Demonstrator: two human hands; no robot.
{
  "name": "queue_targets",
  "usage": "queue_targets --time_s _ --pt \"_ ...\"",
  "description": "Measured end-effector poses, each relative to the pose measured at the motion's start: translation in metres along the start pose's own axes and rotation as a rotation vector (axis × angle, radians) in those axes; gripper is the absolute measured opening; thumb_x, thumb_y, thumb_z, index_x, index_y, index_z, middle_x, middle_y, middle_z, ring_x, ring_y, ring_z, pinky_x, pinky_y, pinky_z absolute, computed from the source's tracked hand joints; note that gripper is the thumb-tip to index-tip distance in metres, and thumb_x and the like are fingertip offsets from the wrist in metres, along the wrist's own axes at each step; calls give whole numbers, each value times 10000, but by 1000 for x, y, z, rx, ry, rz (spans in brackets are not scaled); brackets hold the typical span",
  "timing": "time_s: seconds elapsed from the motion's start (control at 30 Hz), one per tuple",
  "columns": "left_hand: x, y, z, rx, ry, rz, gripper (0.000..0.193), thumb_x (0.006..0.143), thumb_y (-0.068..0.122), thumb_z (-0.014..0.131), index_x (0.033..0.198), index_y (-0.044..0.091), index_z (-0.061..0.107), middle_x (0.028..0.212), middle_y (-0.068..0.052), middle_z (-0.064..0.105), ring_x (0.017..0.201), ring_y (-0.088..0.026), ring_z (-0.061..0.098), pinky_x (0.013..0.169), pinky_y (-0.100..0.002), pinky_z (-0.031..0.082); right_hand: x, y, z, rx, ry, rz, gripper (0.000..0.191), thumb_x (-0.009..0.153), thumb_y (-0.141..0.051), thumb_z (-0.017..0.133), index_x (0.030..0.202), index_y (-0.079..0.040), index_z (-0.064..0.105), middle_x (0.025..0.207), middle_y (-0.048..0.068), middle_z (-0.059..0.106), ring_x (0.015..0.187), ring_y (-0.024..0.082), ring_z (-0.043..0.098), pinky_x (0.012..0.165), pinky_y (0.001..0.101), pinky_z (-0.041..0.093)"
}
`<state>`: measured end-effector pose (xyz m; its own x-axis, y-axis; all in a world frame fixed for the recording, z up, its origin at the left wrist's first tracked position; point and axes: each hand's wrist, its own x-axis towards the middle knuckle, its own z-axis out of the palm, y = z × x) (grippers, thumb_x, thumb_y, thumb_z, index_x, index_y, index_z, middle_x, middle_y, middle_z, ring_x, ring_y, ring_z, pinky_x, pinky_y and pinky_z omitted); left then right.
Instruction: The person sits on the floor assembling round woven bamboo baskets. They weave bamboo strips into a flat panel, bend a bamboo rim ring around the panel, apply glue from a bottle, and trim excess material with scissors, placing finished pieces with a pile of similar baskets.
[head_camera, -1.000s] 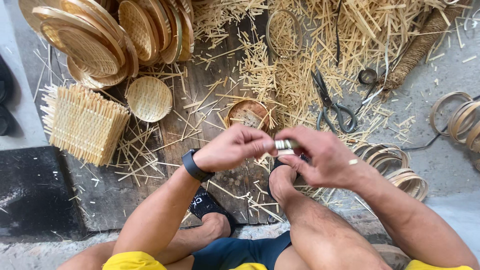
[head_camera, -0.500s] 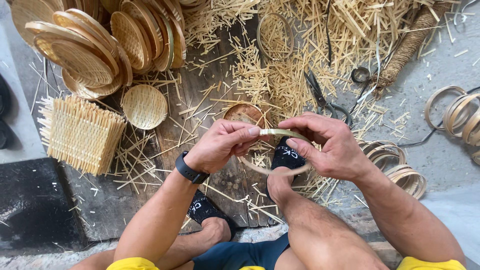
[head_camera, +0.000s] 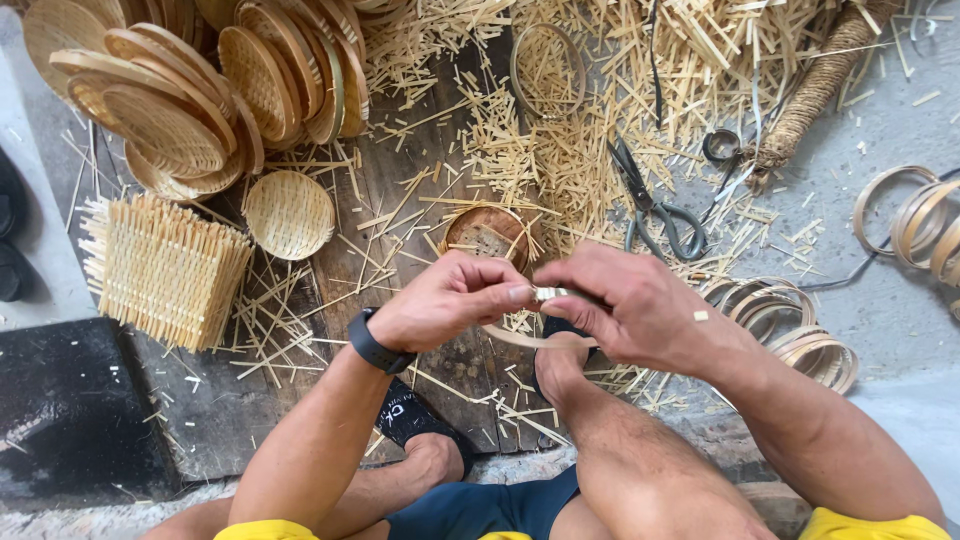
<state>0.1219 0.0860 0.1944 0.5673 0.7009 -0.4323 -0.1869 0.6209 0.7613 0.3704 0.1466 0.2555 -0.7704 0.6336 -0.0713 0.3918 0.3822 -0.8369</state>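
Observation:
My left hand (head_camera: 447, 300) and my right hand (head_camera: 630, 305) meet over my knee, both pinching a thin bamboo strip ring (head_camera: 535, 338) at its top, where the ends overlap. The loop hangs below my fingers. A black watch (head_camera: 377, 345) is on my left wrist. Just beyond my hands a small round woven basket (head_camera: 487, 235) lies on the wooden board (head_camera: 400, 200).
Stacked round woven trays (head_camera: 190, 90) lie far left, a small woven disc (head_camera: 288, 214) and a square woven mat (head_camera: 165, 270) below them. Scissors (head_camera: 650, 205) lie among bamboo offcuts (head_camera: 590, 110). Bamboo rings (head_camera: 800, 330) pile at right, more rings (head_camera: 920, 225) farther right.
My hands have stayed together on the strip ring, shifting slightly; the fingers now pinch its overlapping ends closer together.

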Motion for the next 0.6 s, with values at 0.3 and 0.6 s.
queue_targets --time_s 0.3,0.6 --pt "-5 9 20 206 73 71 240 999 223 687 1012 -5 762 833 55 654 786 -25 553 683 -222 479 -4 -9 16 -193 -120 -37 186 905 -212 680 939 -66 569 789 107 578 739 341 638 577 459 489" --pt "-12 13 32 358 180 -22 204 960 190 700 973 13 801 753 16 589 683 -58 467 569 -259 378 -13 -5 31 -221 -102 -45 207 926 -237 673 911 -73 547 790 98 585 735 321 652 564 449 490"
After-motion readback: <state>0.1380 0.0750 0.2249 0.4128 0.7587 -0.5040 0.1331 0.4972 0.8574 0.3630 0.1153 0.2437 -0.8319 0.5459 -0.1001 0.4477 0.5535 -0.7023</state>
